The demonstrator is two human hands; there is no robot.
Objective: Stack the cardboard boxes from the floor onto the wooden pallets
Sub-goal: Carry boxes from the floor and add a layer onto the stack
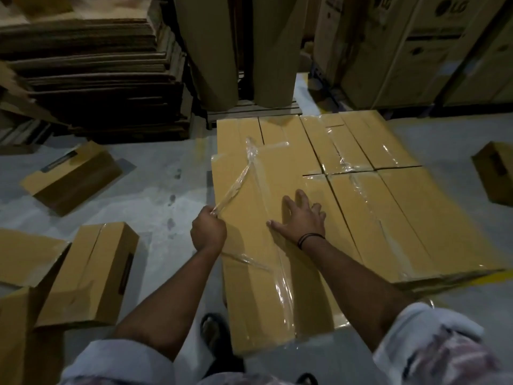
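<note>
The left hand point(208, 230) is curled round a twisted strip of clear wrap point(236, 187) stretched across the near cardboard box point(258, 287), while the right hand point(301, 218) lies flat on that box's top, fingers spread. The box sits at the near left of a block of boxes point(374, 151); loose boxes point(88, 273) lie on the floor point(166, 190) at left, with a wooden pallet point(249, 111) far behind.

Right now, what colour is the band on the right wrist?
Black; the wristband shows best in the head view.
</note>
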